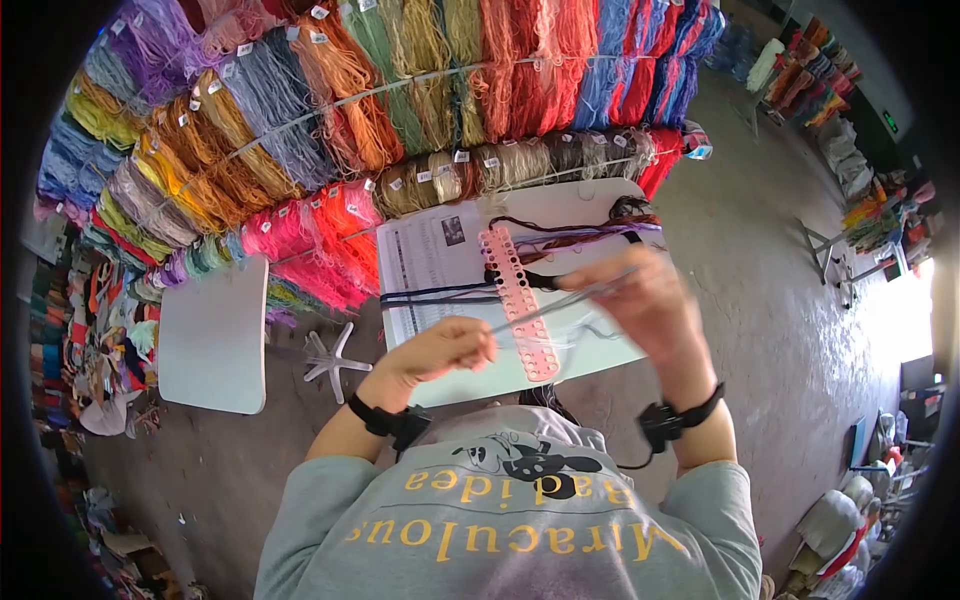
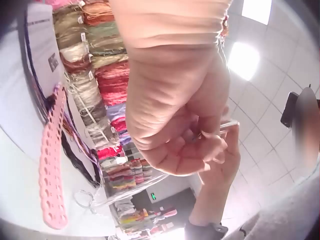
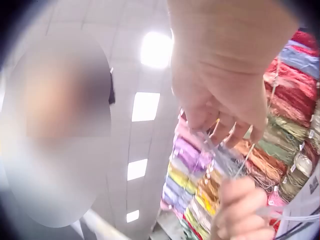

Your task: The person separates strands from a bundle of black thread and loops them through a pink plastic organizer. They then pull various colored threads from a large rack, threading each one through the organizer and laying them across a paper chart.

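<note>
Between my two raised hands, a bundle of grey thread (image 1: 580, 294) stretches at a slant over the table. My left hand (image 1: 447, 350) has curled fingers and grips its lower end. At the other end, my right hand (image 1: 645, 305), slightly blurred, pinches the grey thread (image 3: 222, 159) between thumb and fingers. Below them lies a long pink board (image 2: 51, 165) with rows of holes along both edges. Dark blue thread (image 1: 440, 296) hangs from its left side; black, brown and purple threads (image 1: 590, 236) run off to the right from its far end.
A printed sheet (image 1: 412, 250) lies under the board on the pale table (image 1: 450, 385). Behind the table hang dense rows of coloured thread skeins (image 1: 430, 85). Another small table (image 1: 212, 340) stands at left, near a white star-shaped chair base (image 1: 338, 362).
</note>
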The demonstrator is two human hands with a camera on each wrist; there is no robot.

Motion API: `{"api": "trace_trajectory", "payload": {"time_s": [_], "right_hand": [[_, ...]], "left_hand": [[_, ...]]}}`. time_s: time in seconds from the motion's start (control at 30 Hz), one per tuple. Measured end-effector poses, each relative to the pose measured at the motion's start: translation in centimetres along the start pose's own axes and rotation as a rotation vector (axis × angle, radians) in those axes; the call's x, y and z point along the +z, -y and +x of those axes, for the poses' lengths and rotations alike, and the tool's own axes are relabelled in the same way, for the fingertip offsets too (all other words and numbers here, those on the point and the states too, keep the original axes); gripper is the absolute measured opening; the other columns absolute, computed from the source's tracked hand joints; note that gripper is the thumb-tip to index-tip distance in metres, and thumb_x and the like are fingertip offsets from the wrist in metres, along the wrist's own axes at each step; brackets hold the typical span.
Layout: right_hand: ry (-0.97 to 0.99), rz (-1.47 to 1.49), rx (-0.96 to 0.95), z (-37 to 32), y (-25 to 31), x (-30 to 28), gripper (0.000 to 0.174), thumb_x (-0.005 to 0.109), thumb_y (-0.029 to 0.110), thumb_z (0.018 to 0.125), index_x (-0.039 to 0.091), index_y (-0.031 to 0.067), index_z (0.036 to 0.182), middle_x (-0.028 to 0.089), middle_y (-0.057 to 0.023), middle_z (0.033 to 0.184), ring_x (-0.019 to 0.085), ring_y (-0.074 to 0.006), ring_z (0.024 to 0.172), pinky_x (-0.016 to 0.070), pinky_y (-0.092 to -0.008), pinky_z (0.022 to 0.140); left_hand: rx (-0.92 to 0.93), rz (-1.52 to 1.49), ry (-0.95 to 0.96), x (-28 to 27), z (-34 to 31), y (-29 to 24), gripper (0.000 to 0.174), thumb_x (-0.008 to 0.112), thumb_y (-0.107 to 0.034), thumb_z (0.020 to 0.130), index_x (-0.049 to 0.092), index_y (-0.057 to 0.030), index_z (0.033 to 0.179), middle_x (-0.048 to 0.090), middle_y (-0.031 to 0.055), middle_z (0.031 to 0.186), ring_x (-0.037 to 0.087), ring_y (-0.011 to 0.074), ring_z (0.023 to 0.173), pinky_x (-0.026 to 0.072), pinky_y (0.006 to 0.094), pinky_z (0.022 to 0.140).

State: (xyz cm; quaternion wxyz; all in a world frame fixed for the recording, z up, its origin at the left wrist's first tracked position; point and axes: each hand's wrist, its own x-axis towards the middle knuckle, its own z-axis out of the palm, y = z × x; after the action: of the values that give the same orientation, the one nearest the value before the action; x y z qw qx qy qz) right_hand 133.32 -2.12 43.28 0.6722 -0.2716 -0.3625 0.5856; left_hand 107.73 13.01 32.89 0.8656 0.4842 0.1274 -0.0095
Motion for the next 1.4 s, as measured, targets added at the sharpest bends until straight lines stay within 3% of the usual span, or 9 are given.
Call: {"api": "trace_trajectory", "payload": {"time_s": [0.07,0.13,0.33,0.43,0.5,0.57,0.77,1.13,1.4], "right_hand": [[-0.116,0.350,-0.249,-1.5,2.5,-3.6,0.024,0.054,0.026,0.094,0.054,0.0029,0.099,0.062,-0.0113,0.097,0.058,-0.0315,0.106,0.0483,-0.0426,0.091],[-0.306,0.582,-0.422,-2.6,4.4,-5.9,0.015,0.049,0.019,0.097,0.048,0.0068,0.090,0.045,-0.0018,0.076,0.046,-0.0137,0.071,0.0418,-0.0263,0.067],[-0.947,-0.055,-0.728,-12.2,8.4,-24.3,0.005,0.056,0.008,0.090,0.053,0.0071,0.087,0.042,0.0020,0.069,0.036,-0.0099,0.058,0.0333,-0.0232,0.053],[-1.203,-0.630,-0.757,-9.5,7.4,-18.6,0.006,0.059,0.009,0.088,0.060,0.0033,0.090,0.050,0.0006,0.068,0.043,-0.0092,0.058,0.0363,-0.0220,0.053],[-1.179,-0.980,-0.427,-5.1,2.6,-12.7,0.014,0.060,0.012,0.088,0.063,0.0012,0.098,0.058,-0.0019,0.072,0.052,-0.0096,0.066,0.0417,-0.0228,0.059],[-0.794,-1.218,-0.091,-2.4,-3.0,-9.8,0.018,0.057,0.015,0.092,0.062,0.0031,0.104,0.061,-0.0050,0.077,0.055,-0.0110,0.069,0.0452,-0.0258,0.064],[-0.303,-0.972,0.205,2.0,-17.6,-9.0,0.015,0.057,0.006,0.085,0.054,-0.0023,0.098,0.065,-0.0118,0.071,0.064,-0.0171,0.062,0.0504,-0.0281,0.059],[-0.397,-1.378,0.062,2.7,-19.6,-8.7,0.018,0.061,0.025,0.084,0.065,0.0081,0.088,0.066,-0.0102,0.075,0.064,-0.0276,0.064,0.0495,-0.0369,0.060],[-0.316,-1.280,0.167,2.8,-18.8,-8.6,0.020,0.062,0.028,0.082,0.065,0.0087,0.088,0.068,-0.0089,0.079,0.066,-0.0271,0.069,0.0501,-0.0365,0.062]], "left_hand": [[0.117,-0.149,-0.104,-2.8,-1.9,0.3,0.026,0.058,-0.029,0.093,0.059,-0.0040,0.088,0.054,-0.0008,0.078,0.045,0.0055,0.063,0.0391,0.0202,0.060],[0.121,-0.045,-0.203,-5.8,-4.0,0.4,0.024,0.059,-0.028,0.093,0.059,-0.0046,0.088,0.055,-0.0005,0.080,0.043,0.0049,0.062,0.0390,0.0201,0.060],[0.218,-0.038,-0.519,-9.8,-7.7,0.7,0.028,0.057,-0.028,0.093,0.062,-0.0017,0.101,0.060,0.0017,0.088,0.046,0.0065,0.063,0.0413,0.0216,0.063],[0.345,-0.195,-0.561,-9.9,-6.4,0.4,0.033,0.057,-0.030,0.093,0.061,-0.0023,0.111,0.061,0.0034,0.098,0.051,0.0075,0.068,0.0446,0.0249,0.067],[0.304,-0.272,-0.546,-9.0,-4.7,0.6,0.039,0.058,-0.031,0.092,0.057,-0.0048,0.121,0.060,0.0051,0.108,0.057,0.0082,0.077,0.0483,0.0287,0.073],[0.194,-0.304,-0.464,-8.1,-1.9,2.9,0.039,0.058,-0.027,0.091,0.056,-0.0051,0.122,0.060,0.0085,0.117,0.062,0.0142,0.085,0.0509,0.0288,0.079],[-0.146,-0.464,-0.524,-3.2,4.7,5.9,0.037,0.057,-0.026,0.092,0.053,-0.0057,0.123,0.058,0.0100,0.121,0.063,0.0216,0.095,0.0527,0.0322,0.081],[-0.215,-0.256,-0.561,-3.3,7.8,6.2,0.025,0.054,-0.017,0.093,0.055,-0.0052,0.114,0.063,0.0048,0.097,0.065,0.0156,0.082,0.0561,0.0261,0.068],[0.012,-0.098,-0.568,-3.0,9.0,7.0,0.019,0.056,-0.011,0.091,0.059,0.0056,0.100,0.065,0.0085,0.084,0.064,0.0134,0.072,0.0537,0.0241,0.062]]}}
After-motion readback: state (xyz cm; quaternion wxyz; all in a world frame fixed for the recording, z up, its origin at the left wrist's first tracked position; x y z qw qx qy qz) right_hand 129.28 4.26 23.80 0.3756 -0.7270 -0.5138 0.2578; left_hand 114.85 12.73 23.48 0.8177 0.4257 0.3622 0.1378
